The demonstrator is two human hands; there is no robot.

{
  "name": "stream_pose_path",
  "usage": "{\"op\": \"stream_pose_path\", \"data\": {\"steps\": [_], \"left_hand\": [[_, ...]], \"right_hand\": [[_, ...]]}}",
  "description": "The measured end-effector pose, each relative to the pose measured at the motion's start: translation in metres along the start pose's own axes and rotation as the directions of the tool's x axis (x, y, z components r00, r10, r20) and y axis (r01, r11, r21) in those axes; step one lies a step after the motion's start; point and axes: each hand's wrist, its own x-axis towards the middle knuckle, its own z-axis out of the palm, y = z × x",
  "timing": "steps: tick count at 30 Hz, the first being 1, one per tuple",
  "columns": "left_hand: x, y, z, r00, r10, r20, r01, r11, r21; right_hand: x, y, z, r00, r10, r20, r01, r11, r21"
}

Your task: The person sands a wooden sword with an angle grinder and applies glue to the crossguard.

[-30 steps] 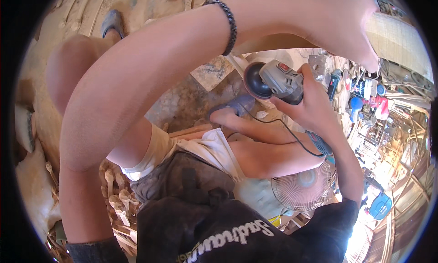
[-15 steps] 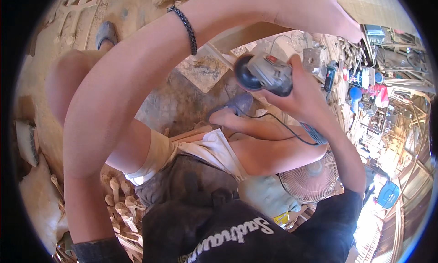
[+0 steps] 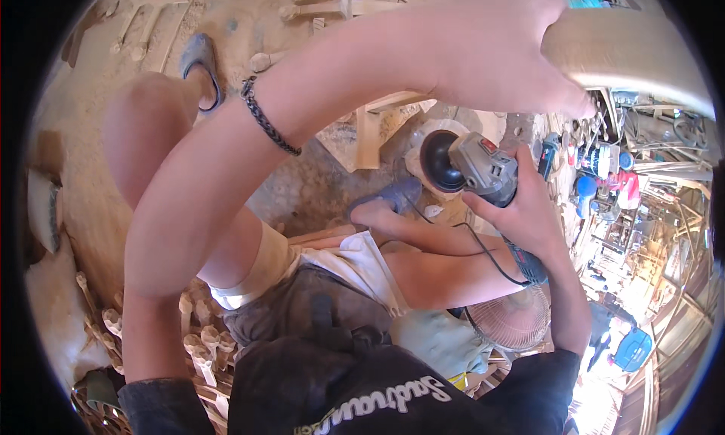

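My left hand (image 3: 513,53) is closed around the end of a broad, pale wooden piece (image 3: 623,48) at the upper right; its far end runs out of the picture. A dark braided bracelet (image 3: 264,121) circles that wrist. In my right hand (image 3: 532,216) is a grey angle grinder (image 3: 487,167), gripped near its head. Its round black disc (image 3: 442,161) faces left, below my left hand and apart from the wooden piece. From the grinder a dark cord (image 3: 483,246) loops down over my leg. A squared wooden bar (image 3: 368,140) shows beneath my left forearm.
Slatted wooden frames (image 3: 355,1) lie on the dusty floor at the far side. Carved wooden parts (image 3: 204,348) are heaped at the lower left. A round fan (image 3: 513,318) stands beside my right thigh. Another power tool (image 3: 549,154) and a blue basket (image 3: 633,350) are at right.
The grinder and my right hand have shifted right and lower in the picture. My left hand sits lower with the wooden piece, more of which shows. The whole view has shifted somewhat.
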Motion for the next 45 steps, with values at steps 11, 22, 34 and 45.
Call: {"op": "stream_pose_path", "data": {"steps": [11, 22, 34, 45], "left_hand": [[0.014, -0.043, 0.022, 0.990, 0.135, 0.025, -0.136, 0.990, 0.042], [0.022, -0.048, 0.024, 0.990, 0.136, 0.038, -0.141, 0.968, 0.208], [0.010, -0.036, 0.028, 0.896, 0.436, -0.088, -0.431, 0.900, 0.072], [0.016, -0.029, 0.034, 0.964, 0.249, -0.089, -0.231, 0.957, 0.174]], "right_hand": [[0.029, -0.029, 0.016, 0.981, -0.172, 0.092, 0.169, 0.985, 0.045], [0.057, -0.021, 0.026, 0.956, -0.286, 0.069, 0.289, 0.957, -0.036], [0.059, -0.010, 0.017, 0.989, -0.146, 0.018, 0.147, 0.986, -0.082], [0.044, -0.007, 0.022, 0.995, -0.099, 0.030, 0.103, 0.984, -0.144]]}}
